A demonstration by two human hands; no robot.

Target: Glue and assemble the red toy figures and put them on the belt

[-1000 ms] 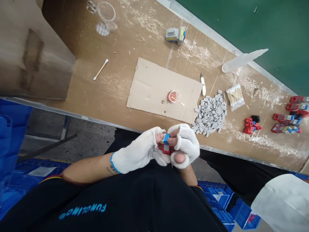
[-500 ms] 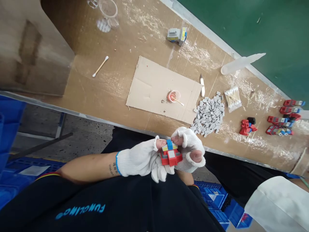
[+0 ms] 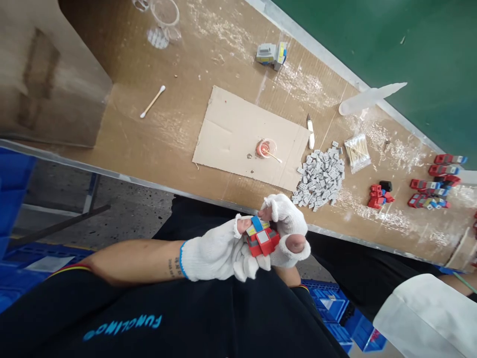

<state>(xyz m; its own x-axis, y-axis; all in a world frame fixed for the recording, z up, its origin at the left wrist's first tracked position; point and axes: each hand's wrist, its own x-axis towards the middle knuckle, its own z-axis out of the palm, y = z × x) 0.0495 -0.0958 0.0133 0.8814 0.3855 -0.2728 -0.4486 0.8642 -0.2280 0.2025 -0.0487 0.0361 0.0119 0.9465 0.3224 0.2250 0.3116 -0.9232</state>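
Note:
A small red toy figure part (image 3: 263,239) with grey, yellow and blue pieces is held low in front of my body, just off the table's near edge. My left hand (image 3: 219,244), in a white glove with bare fingertips, is closed around its left side and underside, the thumb by the yellow piece. My right hand (image 3: 288,231), gloved alike, grips it from the right, with fingertips at the blue piece. Beyond them, a small cup (image 3: 267,148) of reddish liquid with a cotton swab (image 3: 275,157) in it stands on a cardboard sheet (image 3: 227,129).
A heap of small grey pieces (image 3: 320,174) lies beside the sheet, near a knife (image 3: 310,133) and a bag of swabs (image 3: 357,152). Red toy parts (image 3: 379,196) lie to the right. A cardboard box (image 3: 48,79) stands left. Another person's white sleeve (image 3: 428,313) shows lower right.
The toy part has tilted slightly in my hands, its blue end turning to the left. My right hand has shifted a little left, and the view has moved slightly.

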